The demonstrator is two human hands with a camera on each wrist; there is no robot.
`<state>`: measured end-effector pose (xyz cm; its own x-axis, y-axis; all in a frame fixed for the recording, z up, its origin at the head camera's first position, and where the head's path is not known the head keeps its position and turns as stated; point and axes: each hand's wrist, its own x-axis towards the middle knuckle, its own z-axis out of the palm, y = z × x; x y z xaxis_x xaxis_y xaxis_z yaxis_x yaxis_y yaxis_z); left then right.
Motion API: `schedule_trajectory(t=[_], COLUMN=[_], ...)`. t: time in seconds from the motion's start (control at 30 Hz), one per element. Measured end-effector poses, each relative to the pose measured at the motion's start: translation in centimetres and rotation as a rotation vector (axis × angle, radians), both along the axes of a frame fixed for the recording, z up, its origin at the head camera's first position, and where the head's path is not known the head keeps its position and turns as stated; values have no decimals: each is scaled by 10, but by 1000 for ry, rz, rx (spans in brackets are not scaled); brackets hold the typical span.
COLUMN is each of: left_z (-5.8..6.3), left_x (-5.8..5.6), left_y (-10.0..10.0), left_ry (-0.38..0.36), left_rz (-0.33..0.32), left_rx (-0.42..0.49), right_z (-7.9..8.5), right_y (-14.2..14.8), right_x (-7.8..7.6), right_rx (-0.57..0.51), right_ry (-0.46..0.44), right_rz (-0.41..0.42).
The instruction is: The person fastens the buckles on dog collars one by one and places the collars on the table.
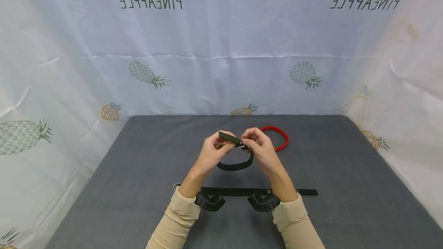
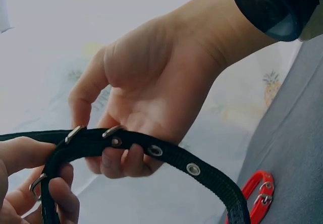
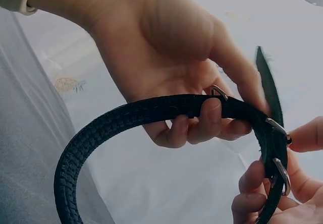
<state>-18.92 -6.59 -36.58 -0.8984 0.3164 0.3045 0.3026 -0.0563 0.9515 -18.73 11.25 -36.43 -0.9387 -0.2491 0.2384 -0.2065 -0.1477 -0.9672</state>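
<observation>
A dark collar [image 1: 235, 166] hangs as a loop between the two hands, its metal fittings and strap overlap at the top. My left hand [image 1: 209, 153] pinches it near the strap's free end, which sticks up past the fingers. My right hand [image 1: 262, 151] pinches the strap beside the metal fittings, thumb and fingertips close to the left ones. Eyelets [image 2: 193, 169] run along the strap in the left wrist view. The right wrist view shows a metal loop [image 3: 278, 128] by the right fingertips; whether the tongue sits in a hole, I cannot tell.
A red collar [image 1: 285, 141], fastened in a ring, lies behind the right hand. Another dark collar [image 1: 238, 191] is stretched flat across the grey tabletop [image 1: 138, 172], beneath the forearms. Pineapple-print curtains [image 1: 214, 87] border the back and sides.
</observation>
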Motion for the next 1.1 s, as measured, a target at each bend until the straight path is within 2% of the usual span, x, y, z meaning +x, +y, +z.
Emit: schedule_trajectory(t=[0.2,0.37,0.57,0.73,0.93,1.1], left_z=[0,0,-2,-3,-3,-4], left_x=[-2,-4,-5,-5,-5,-5], left_y=[-2,-4,-5,-5,-4,-4], left_ry=[0,17,43,40,50,78], left_rz=[-26,-21,-8,-9,-15,-35], left_rx=[-19,-53,-68,-68,-73,-105], right_z=[4,9,10,9,11,11], right_y=[4,6,8,8,11,15], right_x=[1,2,1,1,2,3], right_rx=[-101,-176,-191,-137,-9,105], right_ry=[-5,-71,-80,-73,-60,-43], right_rz=[-39,-112,-116,-100,-81,3])
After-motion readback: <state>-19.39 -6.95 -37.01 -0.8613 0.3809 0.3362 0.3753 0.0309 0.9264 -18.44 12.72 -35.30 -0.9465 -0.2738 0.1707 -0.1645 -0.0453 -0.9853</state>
